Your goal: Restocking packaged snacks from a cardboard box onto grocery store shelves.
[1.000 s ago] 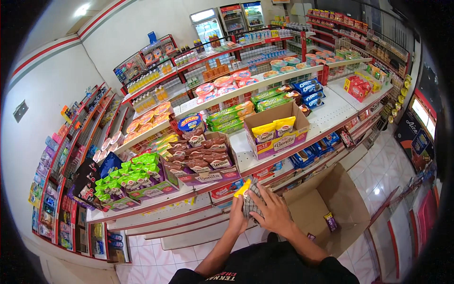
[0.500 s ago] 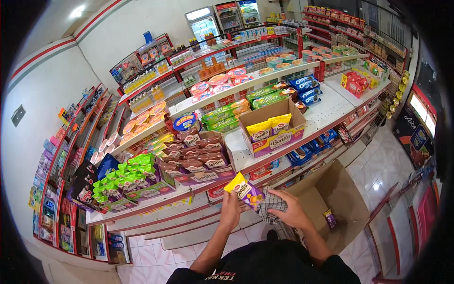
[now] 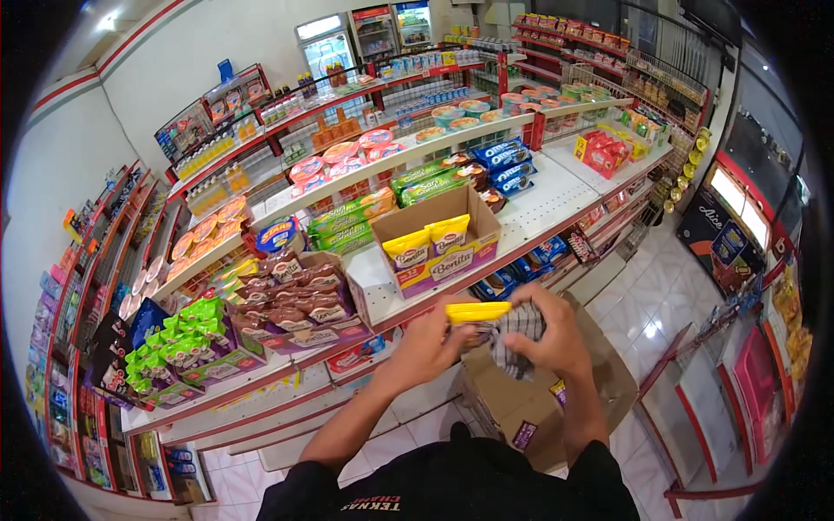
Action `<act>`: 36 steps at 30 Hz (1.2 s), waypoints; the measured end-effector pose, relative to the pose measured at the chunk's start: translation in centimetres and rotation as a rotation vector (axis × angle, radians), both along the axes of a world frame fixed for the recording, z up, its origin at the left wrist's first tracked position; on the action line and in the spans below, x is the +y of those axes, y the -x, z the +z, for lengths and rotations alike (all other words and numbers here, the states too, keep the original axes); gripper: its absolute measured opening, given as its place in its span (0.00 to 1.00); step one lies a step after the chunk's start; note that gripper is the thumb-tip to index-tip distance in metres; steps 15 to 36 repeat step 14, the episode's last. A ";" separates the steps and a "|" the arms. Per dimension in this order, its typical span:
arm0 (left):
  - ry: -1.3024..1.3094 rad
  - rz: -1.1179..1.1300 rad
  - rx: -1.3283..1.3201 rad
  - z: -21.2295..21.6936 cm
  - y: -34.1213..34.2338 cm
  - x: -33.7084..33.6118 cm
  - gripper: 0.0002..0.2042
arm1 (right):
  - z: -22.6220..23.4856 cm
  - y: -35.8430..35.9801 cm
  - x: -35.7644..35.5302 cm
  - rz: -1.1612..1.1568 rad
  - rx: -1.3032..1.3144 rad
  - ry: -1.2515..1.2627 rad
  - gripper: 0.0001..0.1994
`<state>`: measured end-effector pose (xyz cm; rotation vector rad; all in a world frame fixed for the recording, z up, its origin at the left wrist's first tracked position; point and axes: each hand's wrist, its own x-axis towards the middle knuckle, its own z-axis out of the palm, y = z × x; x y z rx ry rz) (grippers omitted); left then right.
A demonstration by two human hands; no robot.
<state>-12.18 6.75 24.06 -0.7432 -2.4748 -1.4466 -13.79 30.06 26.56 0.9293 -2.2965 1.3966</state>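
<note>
My left hand (image 3: 419,349) is closed around a yellow and purple snack packet (image 3: 478,311), which is now seen mostly along its yellow top edge. My right hand (image 3: 558,337) grips a grey checked cloth (image 3: 519,334), bunched up and pressed against the packet's right end. Both hands are raised in front of the shelf edge, over an open brown carton (image 3: 611,382). Two purple-and-yellow packets show inside the carton: one packet (image 3: 524,435) near its front, and another packet (image 3: 559,394) partly covered by my right wrist.
Ahead on the white shelf (image 3: 565,201) stands a display box (image 3: 445,267) with two yellow packets. To its left are a box of brown packets (image 3: 300,300) and a box of green packets (image 3: 187,349). Biscuit rolls (image 3: 352,221) lie behind. A pink panel (image 3: 754,382) stands at right.
The view has swung right, so the shelves sit further left. Both hands have come up with the packet and cloth. The packet has turned from its printed face to its edge.
</note>
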 end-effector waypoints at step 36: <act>0.558 0.380 0.539 4.6 7.8 -0.6 0.26 | 4.6 11.5 2.7 -0.130 0.084 0.290 0.09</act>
